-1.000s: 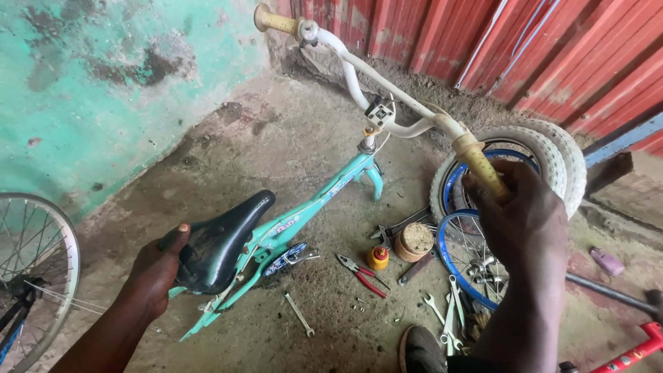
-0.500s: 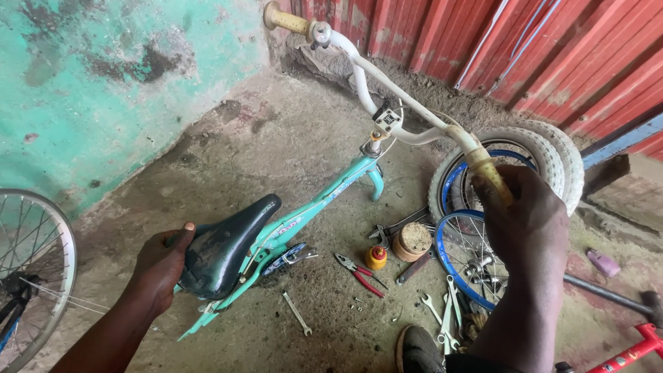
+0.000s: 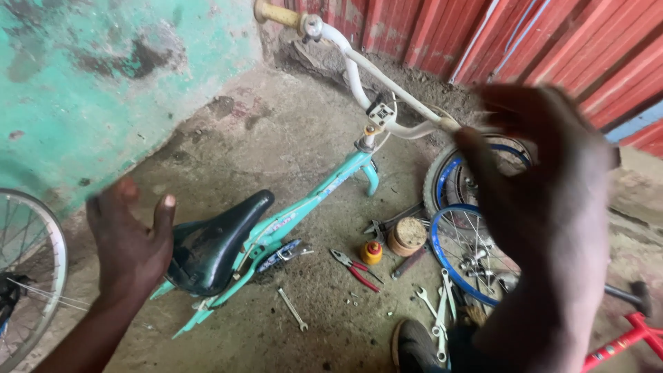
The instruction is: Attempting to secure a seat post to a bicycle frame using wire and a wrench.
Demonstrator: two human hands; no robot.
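**Head view: both hands off a small teal bicycle**

Head view, looking down; left hand spread open, holding nothing, just beside the black saddle; right hand open and blurred, just off the white handlebar; teal frame stands between the hands. Risk, as judged: unsupported, the bicycle may tip onto the red pliers and spanners below the right hand.

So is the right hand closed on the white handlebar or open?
Open: the right hand hovers with fingers spread, blurred, off the white handlebar.
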